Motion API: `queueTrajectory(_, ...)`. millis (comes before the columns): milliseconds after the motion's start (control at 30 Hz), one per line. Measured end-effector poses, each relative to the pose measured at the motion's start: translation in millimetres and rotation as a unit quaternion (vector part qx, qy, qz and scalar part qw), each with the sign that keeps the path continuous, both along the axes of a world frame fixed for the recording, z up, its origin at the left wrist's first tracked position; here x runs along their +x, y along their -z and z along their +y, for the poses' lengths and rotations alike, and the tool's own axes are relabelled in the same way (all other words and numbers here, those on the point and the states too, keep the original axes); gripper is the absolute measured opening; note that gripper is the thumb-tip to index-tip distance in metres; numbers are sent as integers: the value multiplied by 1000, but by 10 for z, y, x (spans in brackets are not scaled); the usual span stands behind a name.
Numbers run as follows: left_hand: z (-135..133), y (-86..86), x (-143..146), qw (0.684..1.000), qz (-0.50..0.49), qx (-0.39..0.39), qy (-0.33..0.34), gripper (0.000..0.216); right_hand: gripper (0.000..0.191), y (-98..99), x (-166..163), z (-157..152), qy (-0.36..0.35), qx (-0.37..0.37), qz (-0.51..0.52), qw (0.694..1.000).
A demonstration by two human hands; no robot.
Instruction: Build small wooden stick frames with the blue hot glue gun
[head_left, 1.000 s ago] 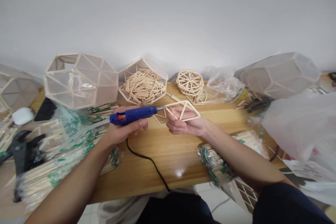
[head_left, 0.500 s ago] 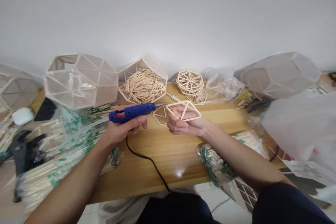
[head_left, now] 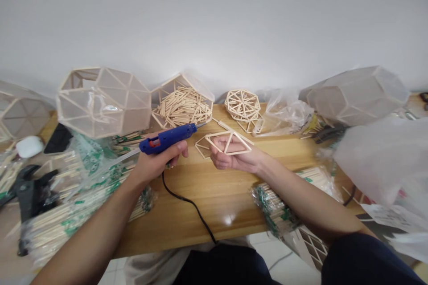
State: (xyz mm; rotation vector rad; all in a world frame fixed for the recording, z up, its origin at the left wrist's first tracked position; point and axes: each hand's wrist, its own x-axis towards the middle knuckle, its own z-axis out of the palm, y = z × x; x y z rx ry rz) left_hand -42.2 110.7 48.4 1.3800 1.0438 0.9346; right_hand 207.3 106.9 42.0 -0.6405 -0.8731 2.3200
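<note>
A blue glue gun (head_left: 169, 138) is gripped in my left hand (head_left: 162, 158), its metal nozzle pointing right and slightly up. A clear glue stick trails from its back, and a black cord hangs below. My right hand (head_left: 230, 153) pinches a small frame of wooden sticks (head_left: 228, 142) made of joined triangles. The nozzle is just left of and above this frame, apart from it. Behind my right fingertips, another stick frame (head_left: 202, 147) lies on the wooden table (head_left: 187, 231).
Along the wall stand a panelled polyhedron (head_left: 103, 102), an open one full of short sticks (head_left: 183, 107), and a round stick lattice (head_left: 243, 104). Bagged sticks (head_left: 284, 211) lie under my right forearm. Black pliers (head_left: 30, 196) rest at left; plastic bags (head_left: 384, 160) bulge at right.
The stick frame in my right hand has shifted slightly left and tilted. The glue gun has risen a little, its nozzle angled further up and away from the frame.
</note>
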Motion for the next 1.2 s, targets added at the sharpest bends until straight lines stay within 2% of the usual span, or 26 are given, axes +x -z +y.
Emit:
queueTrajectory(100,-6,-29,33,1000,11,-1,-18,37,34,14,-1,-12,10,-1,-19,1000)
queueTrajectory(233,-9,19,20,999,23,2,-37,33,39,60,-17,-17,52,20,-53,997)
queueTrajectory(300,-5,54,10,999,27,-6,-41,34,41,84,-28,-16,94,63,-93,989)
queueTrajectory(433,9,75,26,998,29,-24,-40,35,45,102,-46,-25,157,171,-188,954)
queueTrajectory(667,46,38,86,997,77,-6,-23,34,44,138,-86,-56,179,224,-215,934)
queueTrajectory(1000,19,52,115,997,67,30,-30,31,40,175,-108,-73,195,257,-216,922)
queueTrajectory(1200,11,58,126,998,60,17,-33,31,39,162,-99,-78,203,277,-246,907)
